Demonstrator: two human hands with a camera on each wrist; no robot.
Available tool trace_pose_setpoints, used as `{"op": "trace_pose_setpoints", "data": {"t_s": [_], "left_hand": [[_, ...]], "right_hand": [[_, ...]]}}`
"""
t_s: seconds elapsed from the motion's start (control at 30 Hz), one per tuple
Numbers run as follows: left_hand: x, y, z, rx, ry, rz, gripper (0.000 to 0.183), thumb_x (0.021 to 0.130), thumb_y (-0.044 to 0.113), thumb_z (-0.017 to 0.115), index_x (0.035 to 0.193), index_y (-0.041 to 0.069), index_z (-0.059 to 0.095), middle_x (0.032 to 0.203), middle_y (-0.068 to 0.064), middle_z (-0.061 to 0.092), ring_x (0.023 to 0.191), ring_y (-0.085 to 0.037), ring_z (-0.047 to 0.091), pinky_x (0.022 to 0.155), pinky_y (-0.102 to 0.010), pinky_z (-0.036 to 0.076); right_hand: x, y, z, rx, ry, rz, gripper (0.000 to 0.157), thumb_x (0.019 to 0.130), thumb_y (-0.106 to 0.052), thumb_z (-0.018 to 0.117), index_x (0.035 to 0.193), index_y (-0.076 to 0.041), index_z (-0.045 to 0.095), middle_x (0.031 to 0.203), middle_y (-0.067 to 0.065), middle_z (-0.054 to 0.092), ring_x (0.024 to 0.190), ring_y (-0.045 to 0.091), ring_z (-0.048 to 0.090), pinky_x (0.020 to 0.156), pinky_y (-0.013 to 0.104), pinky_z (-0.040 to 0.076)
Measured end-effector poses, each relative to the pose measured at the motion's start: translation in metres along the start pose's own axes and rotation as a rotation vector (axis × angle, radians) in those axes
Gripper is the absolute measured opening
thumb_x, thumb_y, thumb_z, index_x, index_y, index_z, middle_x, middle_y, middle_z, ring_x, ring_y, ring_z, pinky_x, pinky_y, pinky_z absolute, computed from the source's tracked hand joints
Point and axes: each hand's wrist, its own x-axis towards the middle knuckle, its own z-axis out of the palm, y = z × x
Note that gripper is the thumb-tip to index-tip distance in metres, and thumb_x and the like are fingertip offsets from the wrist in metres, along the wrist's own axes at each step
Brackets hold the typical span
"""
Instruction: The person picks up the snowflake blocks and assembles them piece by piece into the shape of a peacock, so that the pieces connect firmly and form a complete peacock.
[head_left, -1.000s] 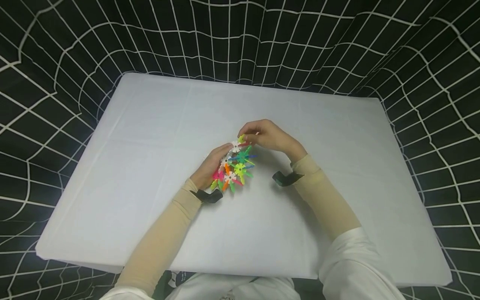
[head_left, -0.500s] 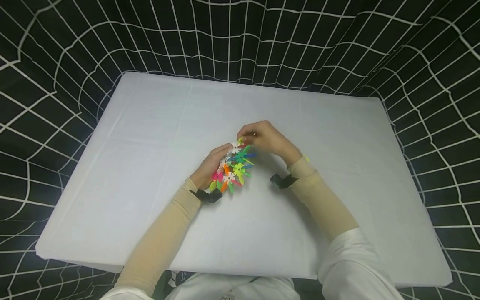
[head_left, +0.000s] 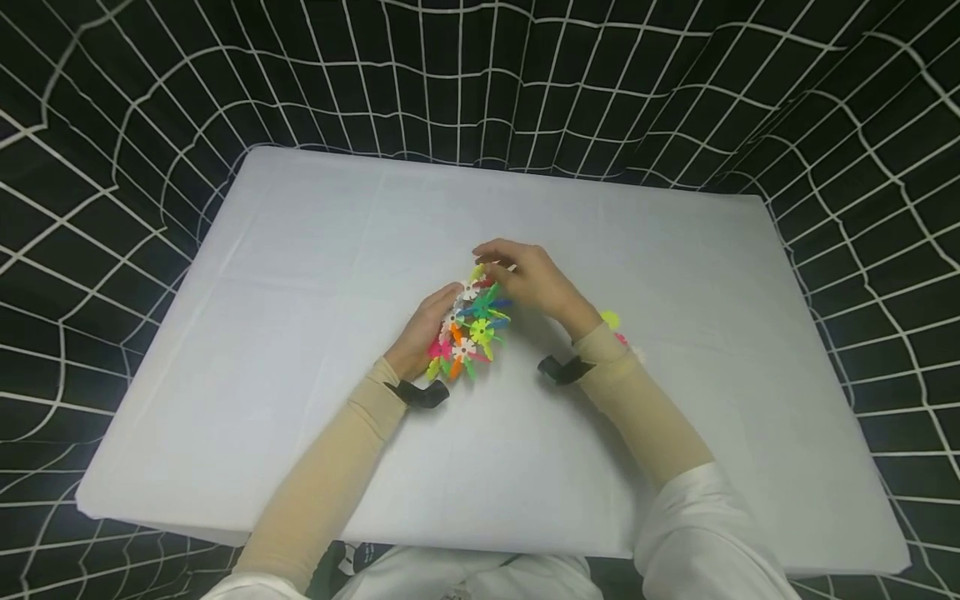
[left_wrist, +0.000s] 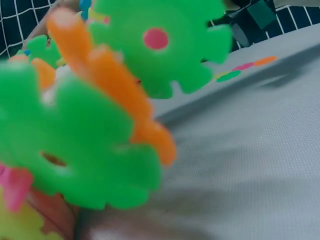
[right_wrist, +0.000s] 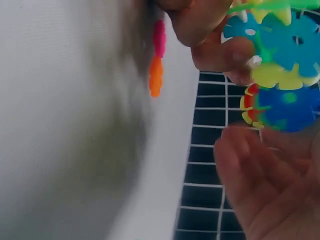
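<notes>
A cluster of interlocking plastic snowflake discs (head_left: 480, 332) in green, white, orange, pink, blue and yellow is held above the white table. My left hand (head_left: 423, 333) grips it along its left side. Close up in the left wrist view, large green discs (left_wrist: 156, 37) and an orange disc seen edge-on (left_wrist: 117, 92) hide most of that hand. At the cluster's upper end is my right hand (head_left: 536, 279), thumb and fingers apart around a yellow disc (head_left: 477, 272). The right wrist view shows the right hand's fingers loosely bent just below a blue disc (right_wrist: 289, 107).
Several loose or linked discs (head_left: 611, 319) lie on the table beyond the right forearm, partly hidden by it. The white-covered table (head_left: 300, 250) is enclosed by black curtains with a white grid (head_left: 487, 83). Each wrist carries a dark camera mount (head_left: 423, 393).
The right hand's fingers have spread from the cluster's top, where they were pinching. Its forearm has shifted slightly left, uncovering discs on the table. The left hand keeps its hold.
</notes>
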Motion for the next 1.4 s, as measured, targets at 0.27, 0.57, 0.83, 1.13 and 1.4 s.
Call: {"op": "trace_pose_setpoints", "data": {"t_s": [0.27,0.57,0.83,1.13,1.4], "left_hand": [[0.003,0.002,0.007,-0.109,0.06,0.086,0.062,0.109,0.033,0.039,0.16,0.006,0.018,0.167,-0.01,0.026,0.156,-0.023,0.025,0.129,-0.035,0.023],[0.002,0.002,0.005,-0.128,0.026,0.149,0.054,0.11,0.029,0.038,0.157,0.005,0.026,0.158,-0.01,0.038,0.15,-0.025,0.036,0.125,-0.035,0.032],[0.0,0.0,0.004,-0.085,0.041,0.143,0.052,0.11,0.031,0.042,0.155,0.007,0.032,0.147,-0.005,0.048,0.137,-0.017,0.049,0.115,-0.029,0.044],[0.0,-0.001,0.005,-0.045,0.033,0.15,0.051,0.11,0.035,0.041,0.154,0.01,0.036,0.152,-0.004,0.045,0.136,-0.017,0.049,0.115,-0.031,0.044],[0.001,-0.001,0.005,-0.066,0.036,0.136,0.058,0.109,0.04,0.04,0.158,0.01,0.028,0.158,-0.004,0.037,0.151,-0.023,0.032,0.126,-0.038,0.029]], "right_hand": [[-0.022,0.015,0.004,0.461,-0.009,0.323,0.064,0.104,-0.058,0.042,0.151,-0.015,0.039,0.142,0.013,0.057,0.119,0.034,0.065,0.097,0.05,0.057],[-0.039,0.021,0.024,0.746,-0.158,0.373,0.066,0.1,-0.042,0.057,0.154,-0.015,0.031,0.149,0.019,0.048,0.122,0.04,0.062,0.084,0.043,0.062],[-0.037,0.024,0.032,0.762,-0.085,0.352,0.057,0.098,-0.034,0.062,0.147,-0.014,0.042,0.131,0.017,0.062,0.106,0.027,0.068,0.079,0.042,0.062],[-0.035,0.017,0.042,0.668,-0.001,0.379,0.06,0.098,-0.041,0.061,0.148,-0.015,0.042,0.135,0.016,0.061,0.123,0.028,0.06,0.116,0.048,0.042],[-0.032,0.021,0.051,0.681,0.066,0.391,0.066,0.095,-0.045,0.065,0.149,-0.016,0.043,0.144,0.012,0.054,0.134,0.026,0.053,0.12,0.047,0.038]]}}
